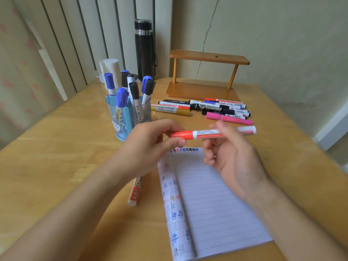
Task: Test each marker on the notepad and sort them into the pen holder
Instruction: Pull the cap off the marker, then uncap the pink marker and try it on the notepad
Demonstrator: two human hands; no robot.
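Notepad lies open on the wooden table, its lined page mostly blank, with a row of small coloured test marks along the top edge and more down the left margin. Behind it to the left stands the blue pen holder, with several blue- and black-capped markers upright inside. A loose pile of markers lies further back, in front of a small wooden shelf, and one more marker lies on the table just left of the notepad, partly under the left wrist.

Both hands hold a red marker level in the air, just above the top edge of the notepad. The left hand has its fingers curled round the red cap, thumb underneath. The right hand pinches the white barrel near its middle between thumb and fingertips, the tail end poking out past them to the right. The cap looks seated against the barrel.

Such a marker should be light and stiff, with a smooth plastic body that may slip under a loose pinch. A firm hold on the mid-barrel, with the other hand on the cap, suits pulling it open; the felt tip would stain whatever it brushes.
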